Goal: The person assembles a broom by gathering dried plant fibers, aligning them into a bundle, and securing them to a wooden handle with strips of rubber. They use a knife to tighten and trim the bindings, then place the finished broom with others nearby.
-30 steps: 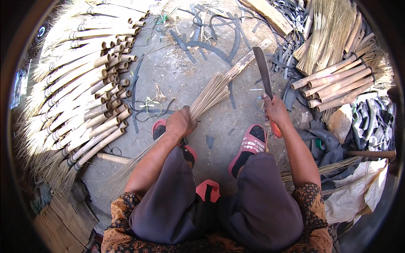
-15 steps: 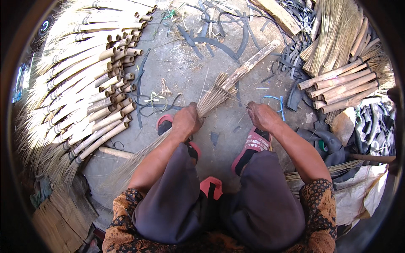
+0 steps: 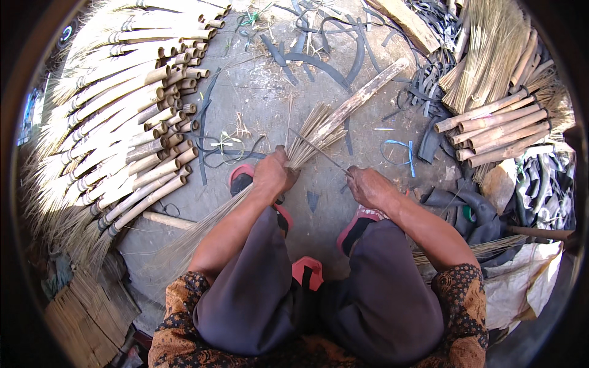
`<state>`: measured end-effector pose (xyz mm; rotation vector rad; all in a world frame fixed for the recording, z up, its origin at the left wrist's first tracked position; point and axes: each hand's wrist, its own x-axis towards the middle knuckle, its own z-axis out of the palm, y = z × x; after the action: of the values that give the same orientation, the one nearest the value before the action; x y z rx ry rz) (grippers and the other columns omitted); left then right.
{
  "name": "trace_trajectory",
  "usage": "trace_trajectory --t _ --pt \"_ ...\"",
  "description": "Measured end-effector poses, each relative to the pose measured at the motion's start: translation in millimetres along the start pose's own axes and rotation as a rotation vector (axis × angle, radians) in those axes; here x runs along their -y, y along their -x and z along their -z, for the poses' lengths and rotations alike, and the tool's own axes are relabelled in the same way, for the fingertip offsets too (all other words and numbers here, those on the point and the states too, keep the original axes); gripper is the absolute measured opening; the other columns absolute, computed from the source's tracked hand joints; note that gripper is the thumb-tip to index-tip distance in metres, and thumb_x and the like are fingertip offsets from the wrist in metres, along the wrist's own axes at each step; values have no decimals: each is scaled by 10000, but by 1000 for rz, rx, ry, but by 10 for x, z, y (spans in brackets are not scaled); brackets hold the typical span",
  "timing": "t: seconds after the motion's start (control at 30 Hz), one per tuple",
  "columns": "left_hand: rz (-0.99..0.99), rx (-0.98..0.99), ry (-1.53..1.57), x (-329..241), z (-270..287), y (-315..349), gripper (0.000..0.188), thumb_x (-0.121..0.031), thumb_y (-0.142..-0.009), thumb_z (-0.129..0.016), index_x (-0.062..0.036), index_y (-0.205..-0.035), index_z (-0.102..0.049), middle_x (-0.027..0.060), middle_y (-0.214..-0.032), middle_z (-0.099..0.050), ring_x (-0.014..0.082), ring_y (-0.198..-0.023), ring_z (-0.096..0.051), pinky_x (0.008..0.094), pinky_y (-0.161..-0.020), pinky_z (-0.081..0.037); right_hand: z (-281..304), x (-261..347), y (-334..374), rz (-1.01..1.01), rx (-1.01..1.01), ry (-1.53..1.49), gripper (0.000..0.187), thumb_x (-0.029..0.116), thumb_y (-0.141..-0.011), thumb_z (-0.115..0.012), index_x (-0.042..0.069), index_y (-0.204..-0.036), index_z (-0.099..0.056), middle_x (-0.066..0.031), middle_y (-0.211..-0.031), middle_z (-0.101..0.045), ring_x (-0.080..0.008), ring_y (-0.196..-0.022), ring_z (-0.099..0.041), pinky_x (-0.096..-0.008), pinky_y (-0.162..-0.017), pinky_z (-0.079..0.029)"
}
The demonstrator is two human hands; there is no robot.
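Observation:
My left hand (image 3: 273, 173) is closed round a bundle of thin, stiff broom bristles (image 3: 305, 146), whose long ends trail down to the left past my forearm. The cut ends fan out towards a pale wooden stick (image 3: 368, 93), which lies against the bundle and points to the upper right. In my closed right hand (image 3: 370, 186) is one end of a thin dark strip (image 3: 324, 152). It runs straight and slanting across the bristles, just above my left hand. Whether the strip passes behind the bundle cannot be seen.
Many finished brooms with hollow bamboo handles (image 3: 175, 161) are stacked at left. More bamboo-handled brooms (image 3: 500, 126) lie at right, near a bristle sheaf (image 3: 488, 55). Dark rubber strips (image 3: 325, 69) litter the concrete floor. A blue tie (image 3: 410, 158) lies right of the stick.
My right hand has moved down and slightly left. The dark strip now shows as a longer straight line across the bristles. My left hand keeps its grip in nearly the same place.

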<state>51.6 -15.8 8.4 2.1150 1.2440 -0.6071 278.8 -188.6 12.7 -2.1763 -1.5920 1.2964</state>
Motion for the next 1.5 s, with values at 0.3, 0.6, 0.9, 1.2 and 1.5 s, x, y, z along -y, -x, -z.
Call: trace_trajectory --t 0.3,0.6,0.9,1.2,1.5 --pt "-189 316 583 337 -171 -311 474 -267 -733 -845 34 -1088 -755 140 -947 -772 238 -869 -710 369 -843 -552 235 -162 113 -150 -17 -39 311 267 -1073 -505 -25 -1089 -612 -312 -827 -692 -529 -840 -687 -595 -780 -541" --pt "-218 334 514 322 -103 -326 501 -270 -776 -855 22 -1157 -710 144 -990 -769 235 -902 -695 359 -844 -547 38 0 177 -20 -17 9 291 245 -1055 -535 -34 -1077 -611 -318 -836 -693 -524 -837 -690 -597 -767 -547" --pt "-61 55 -29 108 -121 -7 567 -255 -827 -790 67 -1222 -540 319 -1077 -731 453 -1030 -724 509 -918 -576 5 9 22 48 13 23 326 270 -1062 -529 -35 -1088 -639 -316 -866 -703 -518 -852 -697 -592 -766 -546" --pt "-281 337 647 344 -269 -246 457 -95 -775 -813 2 -1196 -665 10 -983 -694 144 -890 -615 304 -849 -512 225 -370 113 -24 59 122 291 274 -1079 -542 -4 -1095 -626 -313 -857 -681 -529 -859 -674 -576 -734 -511" --pt "-232 219 342 329 -168 -163 527 -237 -779 -850 13 -1187 -630 212 -1041 -749 349 -1008 -727 438 -894 -553 12 27 210 34 31 66 272 249 -1061 -537 -13 -1085 -605 -314 -839 -687 -520 -835 -689 -596 -755 -540"
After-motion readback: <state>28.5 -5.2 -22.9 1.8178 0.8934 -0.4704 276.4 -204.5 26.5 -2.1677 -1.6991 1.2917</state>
